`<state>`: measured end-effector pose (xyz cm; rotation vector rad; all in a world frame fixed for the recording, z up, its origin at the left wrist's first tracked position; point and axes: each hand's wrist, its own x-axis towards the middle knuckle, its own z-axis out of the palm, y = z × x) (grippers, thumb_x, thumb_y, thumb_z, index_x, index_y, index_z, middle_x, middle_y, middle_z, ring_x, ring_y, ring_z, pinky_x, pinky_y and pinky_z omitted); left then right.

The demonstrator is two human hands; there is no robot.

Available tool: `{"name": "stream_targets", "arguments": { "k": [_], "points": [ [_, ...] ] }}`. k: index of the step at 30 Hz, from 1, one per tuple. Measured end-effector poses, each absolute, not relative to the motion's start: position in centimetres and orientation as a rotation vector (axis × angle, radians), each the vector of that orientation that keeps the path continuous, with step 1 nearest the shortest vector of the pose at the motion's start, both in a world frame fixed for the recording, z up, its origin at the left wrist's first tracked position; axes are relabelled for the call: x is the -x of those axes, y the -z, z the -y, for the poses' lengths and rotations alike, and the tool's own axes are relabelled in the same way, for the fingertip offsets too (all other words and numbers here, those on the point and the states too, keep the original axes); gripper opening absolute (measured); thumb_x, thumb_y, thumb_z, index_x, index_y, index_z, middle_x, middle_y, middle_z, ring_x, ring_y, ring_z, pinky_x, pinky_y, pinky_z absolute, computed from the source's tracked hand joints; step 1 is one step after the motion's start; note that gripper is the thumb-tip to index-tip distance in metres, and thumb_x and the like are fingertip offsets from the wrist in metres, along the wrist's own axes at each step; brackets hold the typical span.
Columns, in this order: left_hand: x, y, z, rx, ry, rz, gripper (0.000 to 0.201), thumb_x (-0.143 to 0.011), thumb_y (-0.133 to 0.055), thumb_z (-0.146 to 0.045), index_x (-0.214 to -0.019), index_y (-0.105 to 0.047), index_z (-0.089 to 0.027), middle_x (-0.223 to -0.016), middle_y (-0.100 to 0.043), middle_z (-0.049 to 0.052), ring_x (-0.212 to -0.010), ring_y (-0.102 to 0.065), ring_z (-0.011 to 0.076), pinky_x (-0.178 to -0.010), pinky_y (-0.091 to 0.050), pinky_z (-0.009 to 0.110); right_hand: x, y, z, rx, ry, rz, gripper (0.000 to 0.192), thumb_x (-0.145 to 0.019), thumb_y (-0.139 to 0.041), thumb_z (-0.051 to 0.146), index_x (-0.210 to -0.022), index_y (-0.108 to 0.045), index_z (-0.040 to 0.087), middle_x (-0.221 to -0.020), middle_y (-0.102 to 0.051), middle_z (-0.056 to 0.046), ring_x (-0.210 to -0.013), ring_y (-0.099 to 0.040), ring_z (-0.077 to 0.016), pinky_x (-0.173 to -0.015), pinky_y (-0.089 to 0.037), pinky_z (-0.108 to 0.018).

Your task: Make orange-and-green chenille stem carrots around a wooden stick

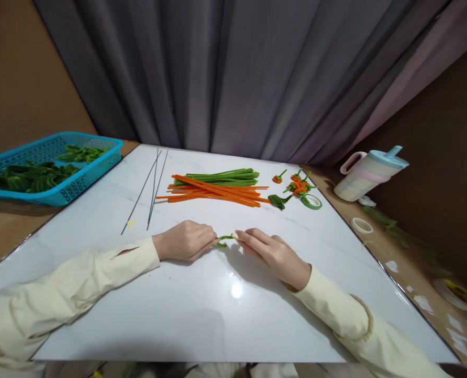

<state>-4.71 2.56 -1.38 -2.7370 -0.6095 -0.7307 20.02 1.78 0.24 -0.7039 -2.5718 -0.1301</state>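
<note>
My left hand [186, 241] and my right hand [270, 252] rest on the white marble-look board [225, 310] and meet at a short green pipe cleaner piece [224, 240]. Both pinch it between fingertips, the left on its left end, the right on its right end. Behind them lies a bundle of orange pipe cleaners [217, 193] and green pipe cleaners [221, 177]. To the right sits a small pile of finished orange-and-green flower pieces [298, 186].
Thin dark wires [150, 191] lie on the board's left part. A blue basket [81, 176] with green leaf shapes stands at the far left. A green tape roll [312, 201], a white tape roll [361, 226] and a lidded pitcher [369, 174] stand at right.
</note>
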Motion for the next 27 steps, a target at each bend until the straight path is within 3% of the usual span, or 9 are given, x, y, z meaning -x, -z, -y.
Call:
{"name": "stream_targets", "arguments": {
  "k": [6,12,17,22,27],
  "points": [
    [4.7,1.4,-2.5,2.737,0.723,0.613,0.02,-0.093,-0.034,-0.018,-0.08,-0.049,-0.016,-0.064,-0.057,0.001,-0.049,-0.047,0.0114,-0.047,-0.034,0.024,-19.7,-0.3,-2.3,0.661,0.187,2.527,0.017,-0.096,-0.04,0.016,-0.096,-0.057,0.013,-0.083,-0.063,-0.005,-0.068,-0.056,-0.0135,-0.055,-0.038,-0.025],
    [4.6,1.5,-2.6,2.708,0.704,0.562,0.02,-0.093,-0.035,-0.018,-0.08,-0.05,-0.016,-0.062,-0.056,0.0,-0.05,-0.046,0.0118,-0.047,-0.034,0.025,-19.4,-0.1,-2.2,0.68,0.132,2.512,0.027,-0.091,-0.034,0.007,-0.079,-0.057,0.013,-0.069,-0.059,-0.007,-0.065,-0.048,-0.017,-0.058,-0.034,-0.027],
    [4.7,1.4,-2.5,2.623,0.72,0.495,0.015,-0.09,-0.041,-0.016,-0.078,-0.05,-0.016,-0.061,-0.056,0.0,-0.05,-0.045,0.0123,-0.047,-0.033,0.026,-19.3,-0.8,-2.0,0.947,-0.616,2.412,0.021,-0.085,-0.042,0.013,-0.076,-0.061,0.013,-0.064,-0.058,-0.004,-0.058,-0.049,-0.0136,-0.056,-0.036,-0.024],
    [4.6,1.3,-2.5,2.562,0.745,0.432,0.013,-0.088,-0.044,-0.015,-0.078,-0.051,-0.016,-0.06,-0.056,-0.001,-0.05,-0.045,0.0113,-0.046,-0.034,0.025,-19.3,-2.2,-2.4,1.216,-1.614,2.056,0.027,-0.082,-0.05,0.031,-0.065,-0.059,0.012,-0.046,-0.043,0.003,-0.041,-0.032,-0.0076,-0.044,-0.024,-0.022],
    [4.5,1.1,-2.6,2.561,0.726,0.369,0.02,-0.091,-0.035,-0.014,-0.08,-0.051,-0.017,-0.063,-0.059,0.001,-0.051,-0.048,0.0113,-0.046,-0.034,0.025,-19.4,-2.3,-2.7,1.167,-2.033,1.763,0.026,-0.074,-0.056,0.035,-0.06,-0.055,0.012,-0.042,-0.039,0.005,-0.038,-0.023,-0.0056,-0.04,-0.014,-0.023]
  ]
}}
